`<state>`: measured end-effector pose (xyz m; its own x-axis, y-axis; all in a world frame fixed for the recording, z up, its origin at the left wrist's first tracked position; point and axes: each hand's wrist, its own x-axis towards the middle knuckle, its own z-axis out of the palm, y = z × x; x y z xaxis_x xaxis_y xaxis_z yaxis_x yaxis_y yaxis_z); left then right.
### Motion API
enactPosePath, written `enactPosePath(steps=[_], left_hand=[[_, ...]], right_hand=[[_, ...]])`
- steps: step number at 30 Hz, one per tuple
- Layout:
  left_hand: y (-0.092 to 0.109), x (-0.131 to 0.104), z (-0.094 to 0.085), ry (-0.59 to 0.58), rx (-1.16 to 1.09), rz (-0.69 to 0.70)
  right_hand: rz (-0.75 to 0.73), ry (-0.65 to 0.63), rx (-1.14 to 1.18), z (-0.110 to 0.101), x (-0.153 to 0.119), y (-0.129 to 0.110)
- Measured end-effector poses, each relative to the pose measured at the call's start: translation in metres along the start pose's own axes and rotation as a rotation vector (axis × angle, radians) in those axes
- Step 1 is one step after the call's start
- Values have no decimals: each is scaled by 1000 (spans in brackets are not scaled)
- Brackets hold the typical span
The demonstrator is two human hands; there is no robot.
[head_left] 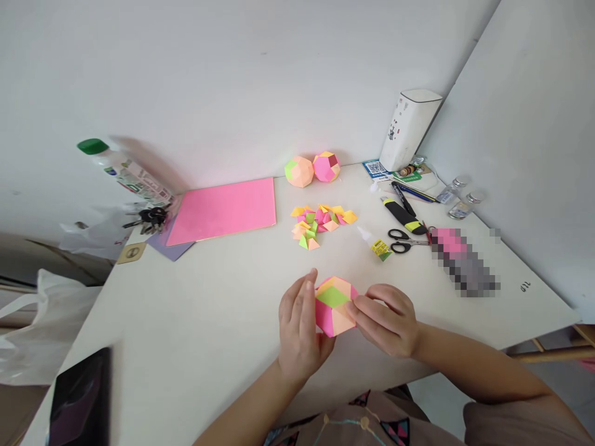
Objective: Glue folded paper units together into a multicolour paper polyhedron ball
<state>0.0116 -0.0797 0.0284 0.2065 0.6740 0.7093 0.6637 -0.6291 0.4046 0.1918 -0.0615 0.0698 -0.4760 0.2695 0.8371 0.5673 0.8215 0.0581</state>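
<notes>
Between both hands is a many-sided folded paper ball (333, 308) with pink, peach and green faces, held above the near part of the white table (195, 328). My left hand (300, 331) grips its left side, fingers pointing up along it and thumb partly hidden underneath. Fingertips of my right hand (390, 319) press on its right side. Just beyond lie several small folded paper pieces (320, 220) in pink, orange, peach and green. A glue bottle (375, 243) with a yellow label lies to their right.
Two finished-looking paper balls (300, 171) stand by the wall. Pink paper sheets (227, 210) lie left. Scissors (402, 241), a utility knife (402, 215) and glass jars (465, 205) are right. A white box-like device (409, 130) and a green-capped bottle (132, 176) stand behind; a phone (80, 399) lies near left.
</notes>
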Motion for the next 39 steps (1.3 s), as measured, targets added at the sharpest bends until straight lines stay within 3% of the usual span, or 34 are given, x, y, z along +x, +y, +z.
enactPosePath(steps=[5, 9, 11, 12, 14, 18, 25, 29, 32, 35, 39], left_hand=[[3, -1, 4, -216, -321, -430], [1, 10, -3, -425, -895, -1054], [1, 18, -5, -580, -1258, -1270], [2, 22, -5, -614, -1420, -1363], [4, 27, -2, -551, -1660, -1476], [4, 27, 6, -196, -1781, -1515], [-16, 26, 10, 58, -1685, -1587], [-20, 28, 8, 85, -1624, -1596], [-18, 29, 6, 68, -1607, -1617], [-14, 29, 3, 3, -1625, -1587], [-11, 27, 0, -147, -1630, -1470]], right_hand=[[-4, 16, -59, -3, -3, 12], [-50, 50, -79, 3, -6, 23], [-79, 45, -71, 7, -9, 26], [-95, 36, -65, 10, -10, 27], [-124, 22, -55, 15, -13, 26], [-125, -48, -22, 27, -18, 18], [60, -149, 45, 37, -24, 20], [302, -212, 174, 40, -31, 30], [533, -314, 430, 45, -38, 33], [671, -373, 704, 49, -42, 32], [789, -373, 816, 51, -40, 30]])
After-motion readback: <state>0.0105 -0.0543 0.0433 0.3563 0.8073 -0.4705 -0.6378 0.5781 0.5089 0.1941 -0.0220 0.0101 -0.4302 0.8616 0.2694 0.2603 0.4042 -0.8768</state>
